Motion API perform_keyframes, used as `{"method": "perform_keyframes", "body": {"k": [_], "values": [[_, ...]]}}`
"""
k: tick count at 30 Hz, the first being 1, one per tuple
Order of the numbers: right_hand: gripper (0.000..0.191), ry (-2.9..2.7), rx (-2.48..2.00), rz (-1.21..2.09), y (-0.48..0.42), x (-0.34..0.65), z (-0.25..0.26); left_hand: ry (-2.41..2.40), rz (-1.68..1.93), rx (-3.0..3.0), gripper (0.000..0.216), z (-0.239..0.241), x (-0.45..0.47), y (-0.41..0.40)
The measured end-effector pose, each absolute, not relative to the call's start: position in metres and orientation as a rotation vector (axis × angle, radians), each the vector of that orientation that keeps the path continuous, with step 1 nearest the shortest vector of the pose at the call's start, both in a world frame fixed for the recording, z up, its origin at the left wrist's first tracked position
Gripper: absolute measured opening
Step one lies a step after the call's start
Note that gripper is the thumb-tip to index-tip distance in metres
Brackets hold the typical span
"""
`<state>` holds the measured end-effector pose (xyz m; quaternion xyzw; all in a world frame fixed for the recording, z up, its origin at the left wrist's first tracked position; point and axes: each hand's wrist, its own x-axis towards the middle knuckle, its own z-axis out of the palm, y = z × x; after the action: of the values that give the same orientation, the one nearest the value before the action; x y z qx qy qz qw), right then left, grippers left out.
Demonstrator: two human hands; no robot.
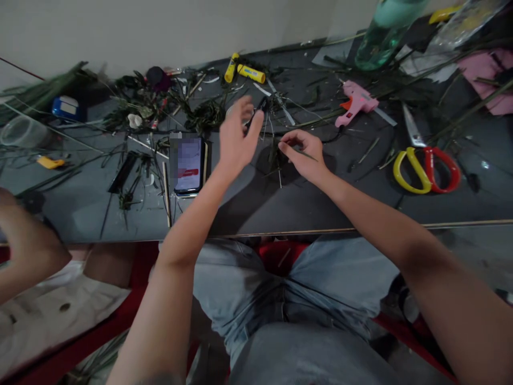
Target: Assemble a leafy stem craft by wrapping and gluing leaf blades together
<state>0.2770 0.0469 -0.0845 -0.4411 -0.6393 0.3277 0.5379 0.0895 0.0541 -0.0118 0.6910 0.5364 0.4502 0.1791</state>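
Observation:
My left hand [236,136] hovers above the dark table [280,208] with its fingers spread and nothing in it, just right of a phone [187,164] with a lit screen. My right hand [305,154] rests on the table and pinches a thin green leaf strip [306,155] between thumb and fingers. A small bundle of green stems [276,155] lies between the two hands.
A pink glue gun [355,102] lies at the back right, scissors [427,166] with yellow and red handles to the right, yellow glue sticks [245,71] at the back. Leaves and stems litter the left half. Another person's arm [28,251] shows at the left edge.

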Motion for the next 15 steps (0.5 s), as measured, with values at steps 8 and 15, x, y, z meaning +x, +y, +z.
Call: {"method": "perform_keyframes", "body": {"k": [8,15], "values": [[0.057,-1.501,-1.018,0.84,0.054,0.28,-0.092,1.621,1.275,1.795,0.049,-0.022,0.045,0.064],[0.051,-1.474,-1.011,0.846,0.053,0.277,-0.093,2.604,0.391,1.549,0.101,0.003,-0.027,0.041]]}}
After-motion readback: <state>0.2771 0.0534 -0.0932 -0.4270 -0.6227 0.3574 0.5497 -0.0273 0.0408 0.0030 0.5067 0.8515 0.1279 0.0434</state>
